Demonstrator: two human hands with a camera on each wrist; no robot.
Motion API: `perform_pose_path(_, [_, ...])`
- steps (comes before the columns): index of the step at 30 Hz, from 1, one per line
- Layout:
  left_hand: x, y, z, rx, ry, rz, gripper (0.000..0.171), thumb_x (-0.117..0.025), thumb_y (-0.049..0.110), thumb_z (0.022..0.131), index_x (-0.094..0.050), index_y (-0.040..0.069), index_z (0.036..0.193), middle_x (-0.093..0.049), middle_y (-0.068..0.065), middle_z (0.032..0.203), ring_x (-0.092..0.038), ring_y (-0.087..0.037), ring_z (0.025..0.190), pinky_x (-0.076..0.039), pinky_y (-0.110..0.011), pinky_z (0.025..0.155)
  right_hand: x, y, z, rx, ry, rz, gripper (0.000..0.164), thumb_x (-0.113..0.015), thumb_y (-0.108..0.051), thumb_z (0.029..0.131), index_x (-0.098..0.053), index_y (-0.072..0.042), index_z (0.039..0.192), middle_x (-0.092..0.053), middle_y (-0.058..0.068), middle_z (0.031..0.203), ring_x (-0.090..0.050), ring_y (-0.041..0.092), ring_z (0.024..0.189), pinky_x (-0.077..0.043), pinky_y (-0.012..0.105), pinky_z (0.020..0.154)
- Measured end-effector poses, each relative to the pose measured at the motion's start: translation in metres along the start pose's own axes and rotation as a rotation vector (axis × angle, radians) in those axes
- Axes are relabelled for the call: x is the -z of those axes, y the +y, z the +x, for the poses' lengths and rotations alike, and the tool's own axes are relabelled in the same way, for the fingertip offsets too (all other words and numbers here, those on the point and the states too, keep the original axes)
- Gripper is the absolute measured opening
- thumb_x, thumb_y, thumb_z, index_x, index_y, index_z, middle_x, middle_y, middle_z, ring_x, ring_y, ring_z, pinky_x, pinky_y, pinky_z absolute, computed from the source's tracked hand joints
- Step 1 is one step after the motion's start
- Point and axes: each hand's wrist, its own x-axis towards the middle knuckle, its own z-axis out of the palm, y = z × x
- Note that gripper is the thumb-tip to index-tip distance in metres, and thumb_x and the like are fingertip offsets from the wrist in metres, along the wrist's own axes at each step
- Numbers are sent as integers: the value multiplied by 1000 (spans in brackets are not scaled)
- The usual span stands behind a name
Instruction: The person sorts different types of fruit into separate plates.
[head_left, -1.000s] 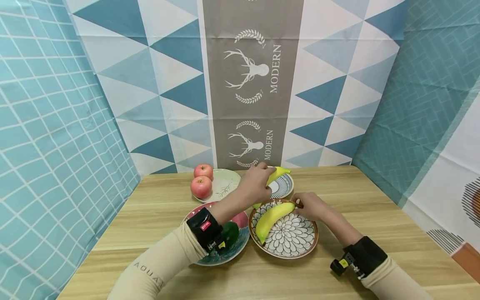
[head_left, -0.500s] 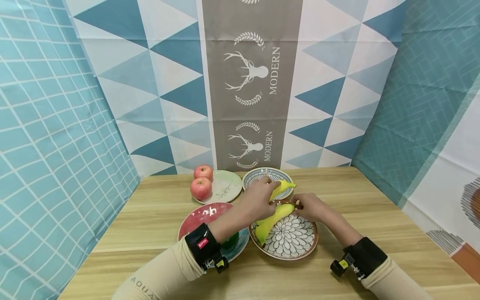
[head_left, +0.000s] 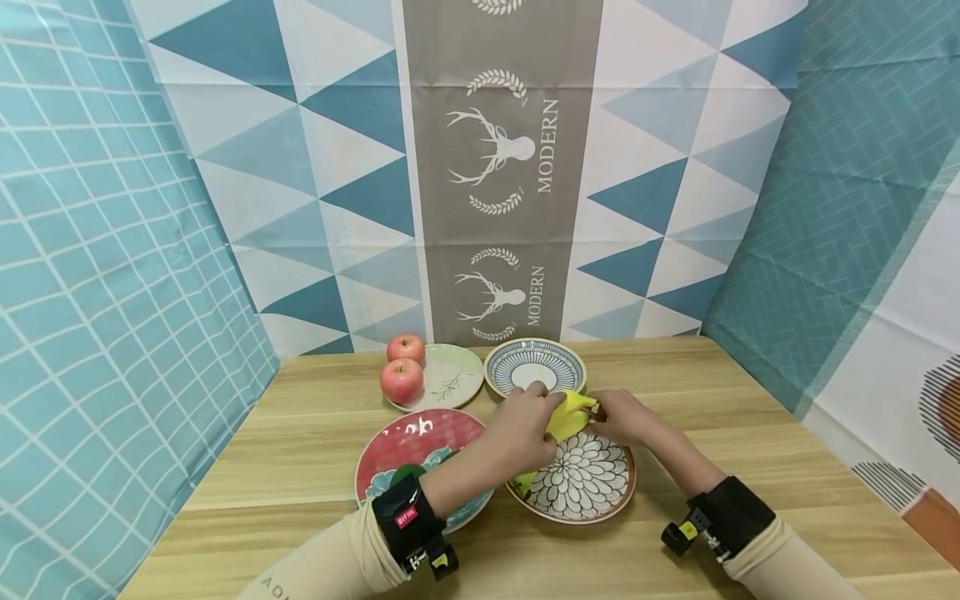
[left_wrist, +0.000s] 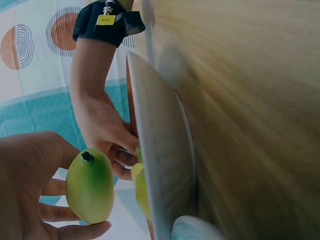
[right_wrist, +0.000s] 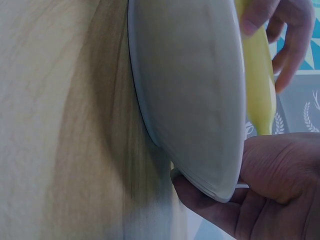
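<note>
My left hand [head_left: 522,427] holds a banana [head_left: 570,414] above the flower-patterned plate [head_left: 588,479]. In the left wrist view the held banana [left_wrist: 90,187] shows its greenish tip, clasped between thumb and fingers. A second banana [left_wrist: 141,192] lies on that plate, mostly hidden from the head camera behind my left hand. My right hand [head_left: 619,415] grips the plate's far right rim. In the right wrist view my right hand [right_wrist: 282,182] has fingers under the plate [right_wrist: 195,90] and its thumb side near the upper edge.
Behind stands a blue-lined plate [head_left: 534,367]. Two red apples [head_left: 402,381] sit on a pale green plate [head_left: 450,379] at the back left. A red and blue plate [head_left: 420,433] at the left bears a dark green item [head_left: 407,473], partly hidden by my left arm.
My left hand has brought its banana from the blue-lined plate at the back toward me, over the flower-patterned plate. My right hand stays at the rim.
</note>
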Motion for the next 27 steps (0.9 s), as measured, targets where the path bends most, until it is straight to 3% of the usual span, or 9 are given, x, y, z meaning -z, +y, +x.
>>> perform_pose_path(8, [-6, 6, -8, -3, -29, -72, 65, -82, 14, 75, -68, 13, 138, -66, -5, 116, -59, -20, 88, -53, -30, 75, 0, 5, 1, 8, -6, 1, 23, -83, -8, 90, -72, -4, 110, -66, 0, 87, -60, 15, 77, -53, 32, 67])
perform_pose_path(15, [-7, 11, -15, -25, -39, -56, 62, -82, 14, 75, -69, 14, 136, -67, -5, 117, -60, -20, 90, -55, -31, 78, 1, 2, 1, -8, -21, 14, 23, -82, 0, 88, -72, -5, 107, -66, 2, 85, -61, 17, 78, -56, 33, 69])
perform_pose_path(19, [-8, 11, -18, -22, -54, -43, 62, -82, 13, 75, -69, 14, 136, -67, -6, 119, -61, -22, 93, -55, -33, 81, 1, 0, 0, -38, -34, 33, 23, -74, 7, 90, -72, -6, 109, -66, 5, 85, -61, 18, 78, -55, 33, 67])
perform_pose_path(23, [-10, 12, -20, -22, -90, -21, 61, -81, 14, 77, -70, 15, 137, -66, -6, 126, -64, -26, 102, -57, -38, 90, 0, -1, 0, -49, -41, 40, 19, -71, 5, 94, -72, -6, 109, -64, 4, 82, -59, 17, 75, -52, 32, 64])
perform_pose_path(27, [-12, 14, -20, -49, -108, -5, 61, -82, 16, 76, -71, 16, 135, -67, -4, 118, -63, -22, 97, -55, -35, 89, 0, 0, 0, -46, -42, 41, 16, -75, -1, 95, -71, -6, 110, -63, 1, 82, -58, 16, 73, -51, 31, 62])
